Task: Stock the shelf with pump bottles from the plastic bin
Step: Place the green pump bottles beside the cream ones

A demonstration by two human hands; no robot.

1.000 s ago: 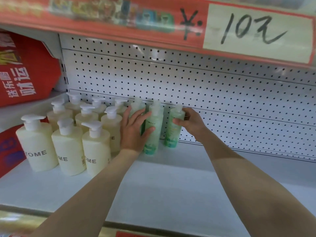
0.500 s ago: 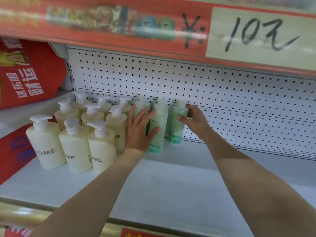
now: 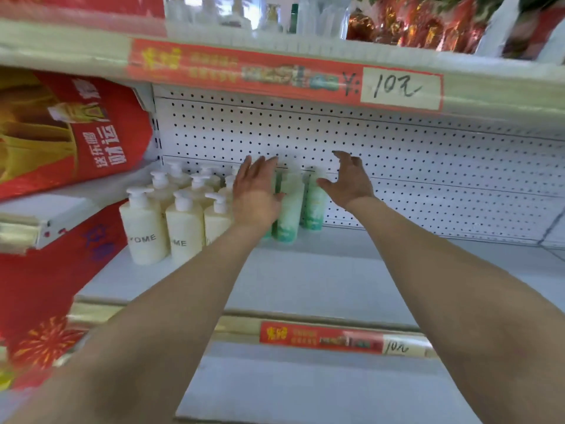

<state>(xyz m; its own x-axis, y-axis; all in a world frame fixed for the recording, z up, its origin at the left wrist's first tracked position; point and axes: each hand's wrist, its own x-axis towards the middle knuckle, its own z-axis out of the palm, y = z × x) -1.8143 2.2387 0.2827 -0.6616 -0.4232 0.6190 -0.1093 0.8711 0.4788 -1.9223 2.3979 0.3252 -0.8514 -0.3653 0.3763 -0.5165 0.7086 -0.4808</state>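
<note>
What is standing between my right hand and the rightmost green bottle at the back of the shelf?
Nothing visible. The right hand is open just to the right of the rightmost green bottle, with only white pegboard showing behind. The left hand is at the neighbouring green bottle, out of the way.

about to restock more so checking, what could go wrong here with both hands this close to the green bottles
The tall, narrow green bottles stand packed together; the open left hand lies right in front of them, so a sideways nudge may topple one into the rest. The open right hand hovers beside the rightmost bottle and could clip it over. The left wrist could bump the nearby cream pump bottles.
</note>
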